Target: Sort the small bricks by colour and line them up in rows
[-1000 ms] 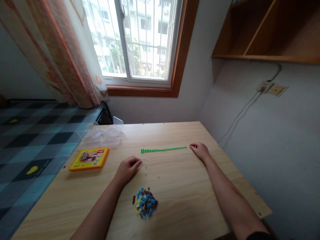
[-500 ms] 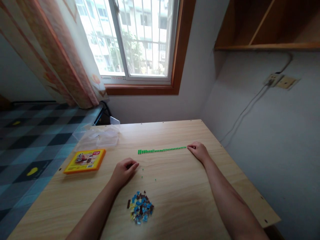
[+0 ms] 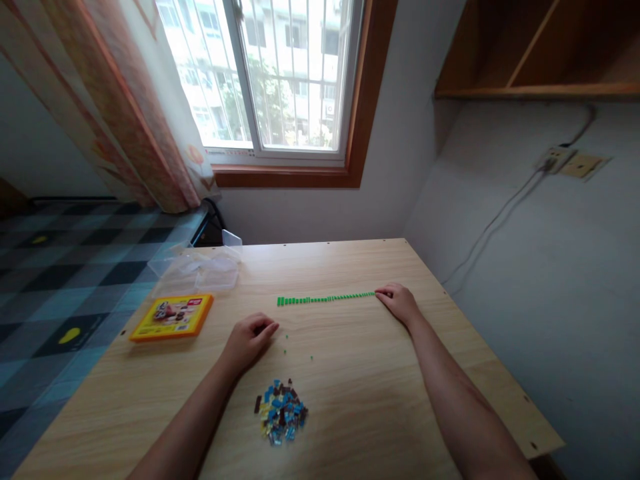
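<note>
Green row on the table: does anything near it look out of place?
Three tiny green pieces lie loose between the green row and the mixed-colour pile. They look stray because the other visible green pieces are lined up.

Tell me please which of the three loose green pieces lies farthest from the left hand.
It is the rightmost loose green piece, set apart on its own; the other two pieces lie closer together, nearer the left hand.

Green row (image 3: 320,300) of bricks just below frame centre, larger ones at its left end, tiny ones at its right, rising slightly rightward, three loose green bits (image 3: 311,358) lying apart below its left half
</note>
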`<state>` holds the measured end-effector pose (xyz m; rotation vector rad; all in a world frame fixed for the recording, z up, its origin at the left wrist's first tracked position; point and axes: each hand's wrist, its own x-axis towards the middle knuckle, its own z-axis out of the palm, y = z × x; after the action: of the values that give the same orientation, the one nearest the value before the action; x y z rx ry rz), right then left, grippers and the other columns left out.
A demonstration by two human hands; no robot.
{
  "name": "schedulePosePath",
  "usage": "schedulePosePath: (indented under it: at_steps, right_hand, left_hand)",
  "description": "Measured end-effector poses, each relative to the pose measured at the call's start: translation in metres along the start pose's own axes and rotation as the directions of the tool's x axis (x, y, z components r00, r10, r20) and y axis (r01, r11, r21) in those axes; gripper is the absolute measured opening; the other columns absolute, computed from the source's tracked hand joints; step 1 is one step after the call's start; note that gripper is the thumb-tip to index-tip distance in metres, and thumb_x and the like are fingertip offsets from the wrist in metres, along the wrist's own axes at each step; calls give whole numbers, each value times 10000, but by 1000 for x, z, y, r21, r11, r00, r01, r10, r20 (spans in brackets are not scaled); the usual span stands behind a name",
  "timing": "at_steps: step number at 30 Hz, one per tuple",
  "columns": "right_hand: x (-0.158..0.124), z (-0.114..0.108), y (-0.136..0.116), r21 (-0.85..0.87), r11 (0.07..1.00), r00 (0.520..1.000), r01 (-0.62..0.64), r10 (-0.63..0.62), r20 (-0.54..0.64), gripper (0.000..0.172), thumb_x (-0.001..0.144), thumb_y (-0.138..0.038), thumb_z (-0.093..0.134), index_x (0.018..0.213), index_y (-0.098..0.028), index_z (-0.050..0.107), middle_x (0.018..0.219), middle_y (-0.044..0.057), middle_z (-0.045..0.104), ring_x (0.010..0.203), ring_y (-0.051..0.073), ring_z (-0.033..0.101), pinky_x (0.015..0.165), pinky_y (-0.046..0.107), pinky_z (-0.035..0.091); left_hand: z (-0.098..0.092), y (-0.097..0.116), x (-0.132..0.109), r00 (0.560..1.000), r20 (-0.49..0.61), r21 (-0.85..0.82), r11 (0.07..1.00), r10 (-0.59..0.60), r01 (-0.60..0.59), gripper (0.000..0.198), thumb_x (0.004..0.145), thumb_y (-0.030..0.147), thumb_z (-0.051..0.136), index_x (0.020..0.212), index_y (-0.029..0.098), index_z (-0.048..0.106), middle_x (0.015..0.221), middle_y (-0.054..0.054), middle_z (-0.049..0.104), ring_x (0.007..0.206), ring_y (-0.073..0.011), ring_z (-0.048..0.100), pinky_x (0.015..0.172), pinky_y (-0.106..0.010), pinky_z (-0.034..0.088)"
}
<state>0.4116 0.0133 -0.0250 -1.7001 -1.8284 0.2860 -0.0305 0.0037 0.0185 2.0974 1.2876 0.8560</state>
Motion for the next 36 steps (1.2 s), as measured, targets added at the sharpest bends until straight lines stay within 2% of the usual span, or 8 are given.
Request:
schedulePosePath:
  at_steps: [14,20,23,26,29,31,33,36]
  right_hand:
    - [0,0,1,13,999,999,43,-43,-9,268,905,-362,571,932,-227,800,933,66,757,903,233,666,800,337,496]
    - [-6,-3,0,42,998,997,36,-33,-72,307,913,-389,557,939,-192,791,941,93,759,872,232,673,794,336,510]
    - [-10,-6,-11,42,998,992,49,-44,-117,357,955,-367,487,942,-167,783,978,127,753,923,250,670,837,359,499]
    - [-14,-6,-42,36,993,989,111,-107,-101,333,966,-366,511,910,-184,783,936,112,749,920,242,660,845,346,479]
    - [-17,5,-94,69,967,967,246,-249,46,257,955,-345,577,911,-204,787,838,71,731,782,196,643,731,293,466]
    - [-19,21,-132,150,946,936,289,-312,163,187,931,-282,615,954,-215,789,844,46,734,698,156,625,681,261,454]
    - [-20,40,-165,198,931,902,308,-351,249,155,909,-239,640,932,-219,792,839,34,737,717,144,634,688,241,450]
    - [-21,66,-200,148,933,881,327,-358,309,139,888,-239,659,897,-220,796,828,31,741,780,155,648,731,239,448]
  left_hand:
    - [1,-2,0,1000,3,-2,1000,10,-10,330,890,439,582,705,183,676,701,-33,674,671,-175,597,654,-281,436]
    - [3,0,-2,999,30,25,999,29,-30,271,892,372,588,731,175,683,737,-37,676,700,-169,597,676,-277,443]
    - [6,3,-5,997,62,86,995,49,-54,237,892,317,582,740,175,694,758,-41,668,718,-166,595,683,-276,436]
    - [9,2,-7,995,76,110,991,70,-78,143,857,253,610,795,187,721,804,-36,672,759,-168,604,703,-273,437]
    - [12,0,-7,995,69,111,990,75,-82,94,817,207,636,828,195,730,826,-31,672,777,-169,606,710,-271,439]
    - [13,-2,-7,995,61,111,991,73,-80,83,806,190,643,813,193,726,821,-31,671,776,-169,603,705,-271,439]
    - [14,-3,-6,997,40,103,992,73,-77,86,802,165,637,802,187,720,811,-31,673,767,-167,601,702,-270,440]
    - [14,-3,-6,998,-24,73,996,59,-57,104,789,128,627,802,180,716,786,-29,680,737,-158,597,698,-266,449]
